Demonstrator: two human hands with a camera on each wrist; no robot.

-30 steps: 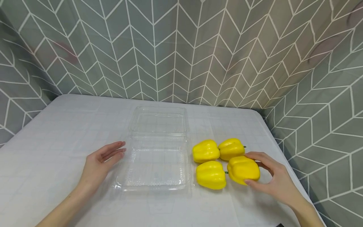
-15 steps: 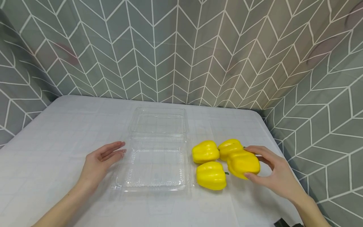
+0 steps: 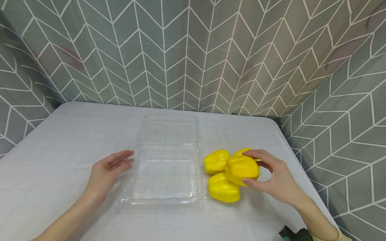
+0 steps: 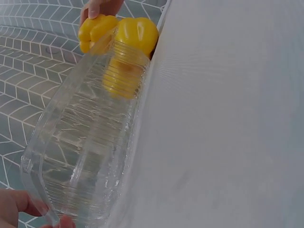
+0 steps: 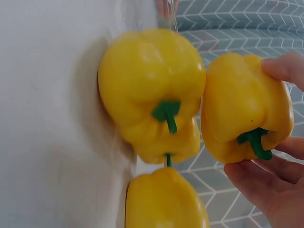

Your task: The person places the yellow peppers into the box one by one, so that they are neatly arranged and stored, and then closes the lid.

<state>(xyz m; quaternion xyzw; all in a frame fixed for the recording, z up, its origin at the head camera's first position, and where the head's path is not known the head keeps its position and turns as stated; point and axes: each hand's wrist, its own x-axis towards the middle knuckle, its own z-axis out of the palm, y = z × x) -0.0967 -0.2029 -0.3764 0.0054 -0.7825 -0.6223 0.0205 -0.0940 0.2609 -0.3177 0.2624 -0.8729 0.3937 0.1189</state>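
Note:
My right hand [image 3: 277, 179] grips a yellow bell pepper [image 3: 241, 168] between thumb and fingers, raised off the table. In the right wrist view this bell pepper [image 5: 247, 107] shows its green stem, tilted downward in the picture. Three other yellow peppers rest on the table: a front one [image 3: 223, 188], a back-left one [image 3: 215, 162] and a back-right one [image 3: 243, 150], mostly hidden behind the held pepper. To their left lies a clear plastic clamshell container [image 3: 164, 179], lid laid back. My left hand [image 3: 105, 170] has its fingers extended at the container's left rim, apparently touching it.
A white cloth covers the table [image 3: 75, 134]. Grey curtains [image 3: 187, 57] with white chevron lines hang behind and at both sides. The container's lid [image 3: 169, 130] lies flat toward the back. A black object [image 3: 295, 234] is by my right wrist.
My right hand has lifted the right-hand bell pepper off the table and carried it left, over the others. The left hand and the container stay where they were.

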